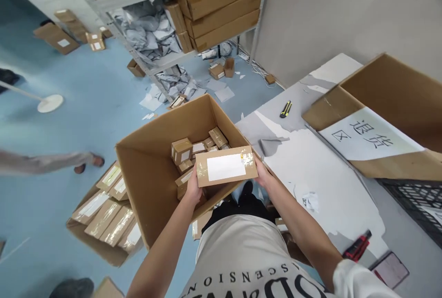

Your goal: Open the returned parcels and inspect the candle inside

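A long taped cardboard box (226,167) with a blank-looking white label is held level between my two hands. My left hand (194,186) grips its left end, and my right hand (261,173) is closed round its right end. Below it stands a large open carton (145,150), with several small taped boxes (182,150) lying inside. The held box hangs over the near right part of this carton and hides some of its contents.
At right, a white table (321,187) bears a yellow-black utility knife (286,109), a red cutter (357,246) and an open carton with a paper sign (371,134). Another packed carton (103,247) stands left. Shelving (172,61) is behind; a person's leg (44,162) shows at left.
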`<state>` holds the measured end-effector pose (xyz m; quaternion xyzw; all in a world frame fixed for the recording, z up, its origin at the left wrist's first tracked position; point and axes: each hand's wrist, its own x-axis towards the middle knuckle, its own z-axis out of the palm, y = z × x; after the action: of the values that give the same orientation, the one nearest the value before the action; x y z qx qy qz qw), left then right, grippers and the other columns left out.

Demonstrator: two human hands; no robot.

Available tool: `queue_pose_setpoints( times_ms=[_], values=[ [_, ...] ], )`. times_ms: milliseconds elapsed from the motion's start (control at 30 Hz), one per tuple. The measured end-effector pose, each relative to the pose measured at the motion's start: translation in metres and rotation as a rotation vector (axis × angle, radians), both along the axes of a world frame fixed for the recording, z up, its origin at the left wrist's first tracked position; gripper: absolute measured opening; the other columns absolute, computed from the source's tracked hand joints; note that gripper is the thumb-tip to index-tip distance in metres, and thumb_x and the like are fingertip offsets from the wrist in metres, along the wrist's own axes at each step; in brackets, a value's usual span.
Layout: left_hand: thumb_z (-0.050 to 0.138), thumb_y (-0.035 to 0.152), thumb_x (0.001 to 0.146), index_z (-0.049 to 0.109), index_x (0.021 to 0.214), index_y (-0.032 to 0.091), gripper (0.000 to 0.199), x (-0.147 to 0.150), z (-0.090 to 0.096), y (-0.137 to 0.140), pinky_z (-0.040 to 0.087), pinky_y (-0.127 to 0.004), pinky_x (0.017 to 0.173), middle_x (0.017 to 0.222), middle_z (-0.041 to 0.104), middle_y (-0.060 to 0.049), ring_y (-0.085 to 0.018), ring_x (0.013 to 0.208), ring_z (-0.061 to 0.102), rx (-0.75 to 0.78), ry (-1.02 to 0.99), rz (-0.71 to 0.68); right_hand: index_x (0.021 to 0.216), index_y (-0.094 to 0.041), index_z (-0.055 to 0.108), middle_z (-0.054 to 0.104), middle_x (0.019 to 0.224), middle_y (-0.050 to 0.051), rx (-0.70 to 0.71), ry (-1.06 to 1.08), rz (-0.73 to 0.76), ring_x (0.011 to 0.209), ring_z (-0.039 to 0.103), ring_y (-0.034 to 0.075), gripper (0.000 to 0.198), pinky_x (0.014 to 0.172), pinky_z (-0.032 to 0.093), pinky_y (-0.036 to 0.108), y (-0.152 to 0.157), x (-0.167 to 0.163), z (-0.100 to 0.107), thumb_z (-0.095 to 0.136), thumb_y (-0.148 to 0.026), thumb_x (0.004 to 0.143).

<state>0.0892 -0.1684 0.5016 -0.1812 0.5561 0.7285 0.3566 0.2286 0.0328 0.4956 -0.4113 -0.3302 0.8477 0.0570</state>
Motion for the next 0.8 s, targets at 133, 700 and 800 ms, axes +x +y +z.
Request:
queue_pose_setpoints(
  times_ms=[133,700,800],
  values=[
    [0.06,0.044,0.084,0.069,0.098,0.021,0.027,0.015,0.009,0.043,0.057,-0.031,0.078,0.086,0.075,0.0,-0.022,0.091,0.071,-0.005,0.028,-0.162,0.099,-0.021,0.07,0.077,0.087,0.004,-0.002,0.033,-0.152,0.091,0.072,0.023,0.042,0.086,0.056,0.036,0.019,0.041,0.011,0.042,-0.051,0.092],
    [0.062,0.042,0.084,0.069,0.11,0.022,0.033,0.189,-0.007,0.287,0.053,-0.033,0.094,0.099,0.076,-0.002,-0.024,0.108,0.067,0.087,0.013,-0.896,0.104,-0.025,0.067,0.076,0.092,0.001,0.057,0.008,-0.893,0.093,0.071,0.023,0.039,0.086,0.055,0.037,0.094,0.292,-0.002,0.046,-0.054,0.089],
    [0.061,0.046,0.084,0.069,0.109,0.02,0.037,0.203,-0.022,0.316,0.051,-0.032,0.095,0.1,0.075,-0.004,-0.024,0.107,0.067,0.059,0.014,-1.002,0.102,-0.023,0.066,0.076,0.089,0.002,0.042,-0.014,-0.933,0.094,0.07,0.024,0.044,0.084,0.056,0.037,0.1,0.31,-0.012,0.046,-0.06,0.087]
  ],
)
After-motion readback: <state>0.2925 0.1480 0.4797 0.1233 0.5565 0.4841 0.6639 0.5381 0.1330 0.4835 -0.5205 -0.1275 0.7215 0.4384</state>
